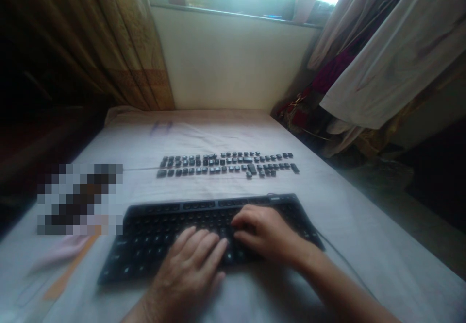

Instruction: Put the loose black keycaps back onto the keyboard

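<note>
A black computer keyboard point(145, 245) lies on a white sheet, and many of its key positions look bare, though blur hides the detail. Across its front rows rests my left hand point(194, 262), palm down with the fingers stretched out. My right hand point(267, 230) is over the middle-right of the keyboard, thumb and fingertips drawn together in a pinch at the keys. Whatever lies between those fingertips is too small and blurred to make out. Beyond the keyboard, several loose black keycaps point(198, 170) are laid out in rows, with a few out of line on the right.
A cable point(338, 250) runs from the keyboard to the lower right. On the left are a pixelated patch point(80, 199), an orange strip point(73, 267) and a pinkish item point(60, 252). A curtain point(138, 46) hangs at back left; clothes point(393, 56) hang at right.
</note>
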The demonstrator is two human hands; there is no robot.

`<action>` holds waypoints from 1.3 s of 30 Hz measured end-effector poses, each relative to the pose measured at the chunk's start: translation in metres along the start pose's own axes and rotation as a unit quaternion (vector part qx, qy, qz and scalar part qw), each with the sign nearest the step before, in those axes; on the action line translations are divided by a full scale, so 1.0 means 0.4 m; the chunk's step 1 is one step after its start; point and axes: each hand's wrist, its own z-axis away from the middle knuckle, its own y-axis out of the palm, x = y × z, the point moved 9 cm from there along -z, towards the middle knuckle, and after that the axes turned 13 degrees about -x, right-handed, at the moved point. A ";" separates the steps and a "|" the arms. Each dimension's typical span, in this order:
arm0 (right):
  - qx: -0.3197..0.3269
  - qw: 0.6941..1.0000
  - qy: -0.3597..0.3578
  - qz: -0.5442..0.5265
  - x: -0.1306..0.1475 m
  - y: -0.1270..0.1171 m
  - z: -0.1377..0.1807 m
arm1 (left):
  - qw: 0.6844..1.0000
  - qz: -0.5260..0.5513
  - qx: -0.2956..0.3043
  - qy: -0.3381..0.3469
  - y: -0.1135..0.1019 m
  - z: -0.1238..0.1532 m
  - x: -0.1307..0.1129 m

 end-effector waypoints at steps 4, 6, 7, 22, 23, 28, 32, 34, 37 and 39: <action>0.001 1.000 0.000 0.001 0.002 0.000 -0.002 | 1.000 0.004 0.008 0.014 0.003 -0.009 -0.005; 0.000 1.000 -0.004 0.004 0.005 0.000 -0.002 | 1.000 0.008 0.015 0.017 0.009 -0.017 -0.006; 0.001 1.000 -0.006 0.005 0.008 0.001 -0.002 | 1.000 0.010 0.019 0.019 0.013 -0.021 -0.007; 0.020 0.999 -0.014 0.030 0.016 0.008 -0.011 | 1.000 0.020 0.021 0.011 0.023 -0.037 -0.010; 0.021 0.999 -0.011 0.027 0.014 0.008 -0.011 | 1.000 0.019 0.019 0.012 0.023 -0.039 -0.011; 0.026 1.000 -0.002 0.013 0.009 0.010 -0.011 | 0.999 0.017 0.024 0.016 0.024 -0.043 -0.013; 0.027 1.000 -0.009 0.000 0.008 0.010 -0.010 | 1.000 0.015 0.025 0.011 0.023 -0.045 -0.014; 0.026 0.999 -0.017 -0.008 0.008 0.010 -0.010 | 1.000 0.016 0.021 0.011 0.020 -0.047 -0.016; 0.017 0.999 -0.027 -0.011 0.006 0.009 -0.015 | 0.999 0.018 0.025 0.011 0.022 -0.047 -0.017; 0.003 1.000 -0.017 -0.006 -0.002 0.005 -0.021 | 0.999 0.017 0.033 0.007 0.025 -0.045 -0.015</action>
